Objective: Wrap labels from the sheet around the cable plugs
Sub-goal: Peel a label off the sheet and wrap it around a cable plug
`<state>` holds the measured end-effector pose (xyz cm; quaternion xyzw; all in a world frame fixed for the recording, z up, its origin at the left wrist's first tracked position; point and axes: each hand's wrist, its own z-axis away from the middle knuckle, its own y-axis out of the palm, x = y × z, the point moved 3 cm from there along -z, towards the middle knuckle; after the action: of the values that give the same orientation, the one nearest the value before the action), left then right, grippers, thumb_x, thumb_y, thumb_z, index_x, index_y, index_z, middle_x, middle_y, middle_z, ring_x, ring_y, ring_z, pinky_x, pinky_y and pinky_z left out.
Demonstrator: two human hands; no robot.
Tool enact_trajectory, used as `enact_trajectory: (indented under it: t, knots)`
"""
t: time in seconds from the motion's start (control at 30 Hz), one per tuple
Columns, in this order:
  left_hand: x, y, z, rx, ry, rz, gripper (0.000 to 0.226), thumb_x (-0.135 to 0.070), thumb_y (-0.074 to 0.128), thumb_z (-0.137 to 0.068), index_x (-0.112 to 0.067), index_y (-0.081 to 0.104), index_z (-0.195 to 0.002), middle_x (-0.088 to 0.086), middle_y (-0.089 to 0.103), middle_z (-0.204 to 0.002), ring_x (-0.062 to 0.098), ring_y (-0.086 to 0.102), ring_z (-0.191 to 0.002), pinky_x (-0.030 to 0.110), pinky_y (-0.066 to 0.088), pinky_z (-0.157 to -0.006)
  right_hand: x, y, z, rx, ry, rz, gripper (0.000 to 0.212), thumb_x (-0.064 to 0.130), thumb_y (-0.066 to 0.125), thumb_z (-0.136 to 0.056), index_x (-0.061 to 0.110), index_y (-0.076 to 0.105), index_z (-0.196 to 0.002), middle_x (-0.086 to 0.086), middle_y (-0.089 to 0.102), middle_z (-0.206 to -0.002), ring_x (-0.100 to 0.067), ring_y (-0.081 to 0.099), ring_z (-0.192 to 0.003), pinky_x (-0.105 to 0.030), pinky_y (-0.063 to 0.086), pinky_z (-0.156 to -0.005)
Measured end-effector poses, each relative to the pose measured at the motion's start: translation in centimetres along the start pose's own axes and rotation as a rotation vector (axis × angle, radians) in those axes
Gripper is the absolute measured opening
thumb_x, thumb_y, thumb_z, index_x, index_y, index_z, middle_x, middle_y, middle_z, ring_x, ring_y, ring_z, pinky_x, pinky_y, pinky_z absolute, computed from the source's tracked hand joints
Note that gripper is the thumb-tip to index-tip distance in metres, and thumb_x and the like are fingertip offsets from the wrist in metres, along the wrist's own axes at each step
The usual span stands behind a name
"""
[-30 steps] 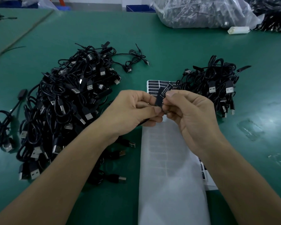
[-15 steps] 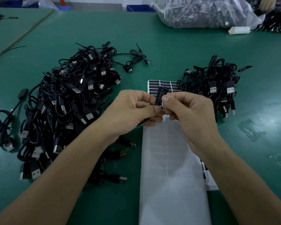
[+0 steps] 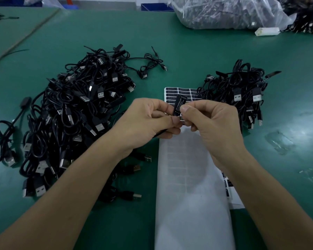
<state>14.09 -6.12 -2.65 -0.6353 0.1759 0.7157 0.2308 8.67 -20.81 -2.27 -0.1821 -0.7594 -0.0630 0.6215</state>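
Over the middle of the table my left hand (image 3: 148,121) pinches a black cable plug (image 3: 177,107) with a black printed label on it, and the cable runs out under my palm. My right hand (image 3: 213,123) pinches the same labelled plug from the right, thumb against its side. Just behind my hands lies the label sheet (image 3: 177,92), its far end still carrying rows of black labels. The long white stretch of the sheet (image 3: 190,186) runs toward me with labels peeled off.
A large pile of black USB cables (image 3: 70,120) lies to the left, a smaller pile (image 3: 242,92) to the right. One loose cable (image 3: 150,64) sits behind. A clear bag of cables (image 3: 228,13) and a white block (image 3: 267,31) are at the far right.
The labelled plug has tilted from leaning right to nearly upright. My right thumb has slid along its side while both hands stayed in place.
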Motion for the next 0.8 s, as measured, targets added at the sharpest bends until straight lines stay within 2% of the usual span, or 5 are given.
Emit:
enact_trajectory:
  t: [0.4, 0.8]
  knots:
    - [0.13, 0.03, -0.04, 0.004, 0.018, -0.023, 0.006, -0.009, 0.075, -0.088, -0.011, 0.070, -0.089, 0.009, 0.078, -0.082, 0.016, 0.076, -0.074, 0.025, 0.062, -0.070, -0.09, -0.18, -0.16, 0.019, 0.000, 0.028, 0.020, 0.010, 0.072, -0.088, 0.022, 0.074, -0.072, 0.006, 0.066, -0.059, -0.004, 0.056, -0.057, -0.018, 0.046, -0.057]
    - [0.25, -0.03, -0.08, 0.008, 0.025, -0.036, 0.006, -0.010, 0.075, -0.088, -0.012, 0.070, -0.090, 0.009, 0.078, -0.083, 0.016, 0.076, -0.074, 0.027, 0.063, -0.071, 0.03, -0.21, -0.01, -0.002, 0.012, 0.051, 0.019, 0.012, 0.073, -0.088, 0.022, 0.074, -0.071, 0.005, 0.065, -0.058, -0.007, 0.055, -0.058, -0.020, 0.046, -0.056]
